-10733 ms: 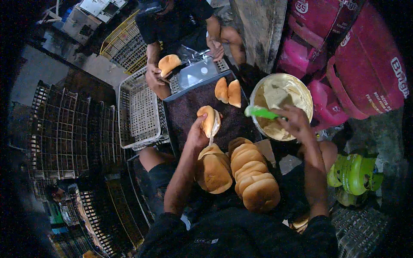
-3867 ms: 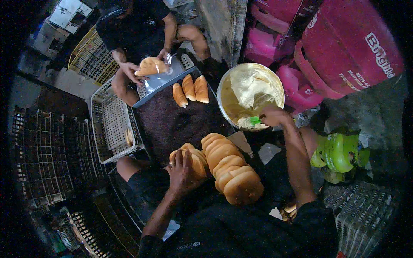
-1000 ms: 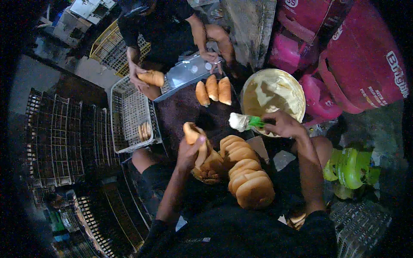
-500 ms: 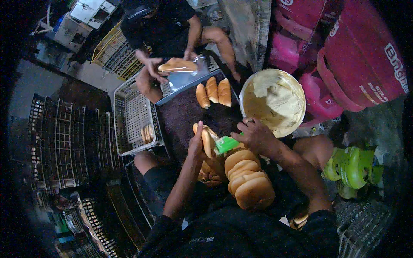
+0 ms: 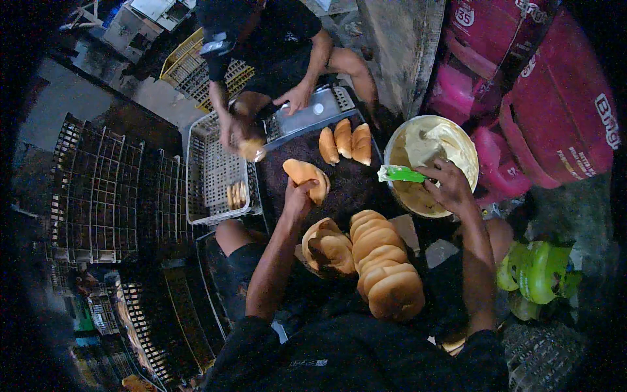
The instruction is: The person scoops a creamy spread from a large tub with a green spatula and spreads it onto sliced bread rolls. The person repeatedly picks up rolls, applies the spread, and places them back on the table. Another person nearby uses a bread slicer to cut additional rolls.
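Observation:
My left hand (image 5: 301, 198) is closed around a split bread roll (image 5: 304, 175), held over the dark tabletop. My right hand (image 5: 450, 186) grips a green spatula (image 5: 403, 173) at the near side of a round tub of pale cream (image 5: 466, 145). Some cream (image 5: 385, 171) clings to the spatula's left end. Close to my body stands a row of overlapping round rolls (image 5: 385, 261), and left of it lie more rolls (image 5: 326, 243). Three filled-looking rolls (image 5: 344, 141) rest side by side on the dark tabletop (image 5: 285, 151).
Across from me, another person's hand (image 5: 228, 134) holds a blurred, wrapped roll (image 5: 252, 149) beside a white plastic crate (image 5: 198, 163) containing several rolls. Clear plastic bags (image 5: 312, 116) lie before that person. Pink gas cylinders (image 5: 555, 104) stand right, a green one (image 5: 539, 271) nearer. Dark crates (image 5: 98, 193) are stacked left.
My right hand has moved the spatula from the roll to the tub's edge. My left hand has carried the roll forward. The other person's roll has moved down toward the white crate.

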### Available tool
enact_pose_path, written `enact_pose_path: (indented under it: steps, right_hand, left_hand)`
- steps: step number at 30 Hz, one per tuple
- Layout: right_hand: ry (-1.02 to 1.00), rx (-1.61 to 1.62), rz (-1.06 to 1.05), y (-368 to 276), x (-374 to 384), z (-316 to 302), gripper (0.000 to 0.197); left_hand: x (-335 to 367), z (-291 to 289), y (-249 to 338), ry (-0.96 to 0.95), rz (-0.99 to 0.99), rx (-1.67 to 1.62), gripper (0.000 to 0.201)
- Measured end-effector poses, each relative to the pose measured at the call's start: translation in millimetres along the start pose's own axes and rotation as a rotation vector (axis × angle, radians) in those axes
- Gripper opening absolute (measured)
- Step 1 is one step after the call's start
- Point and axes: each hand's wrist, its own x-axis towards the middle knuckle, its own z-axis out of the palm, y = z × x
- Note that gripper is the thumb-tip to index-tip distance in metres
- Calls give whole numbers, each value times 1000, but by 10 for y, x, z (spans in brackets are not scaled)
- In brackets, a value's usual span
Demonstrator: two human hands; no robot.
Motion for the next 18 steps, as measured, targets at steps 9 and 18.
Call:
enact_pose_path:
  steps: [9,18]
  right_hand:
    - [84,-69,-62,133,-7,230,29]
    - [-26,-116,20,165,5,69,34]
  left_hand:
    - [386,-428,-1107,-266,519,2232,49]
    - [1514,-684,-442,-332,-449,1657,29]
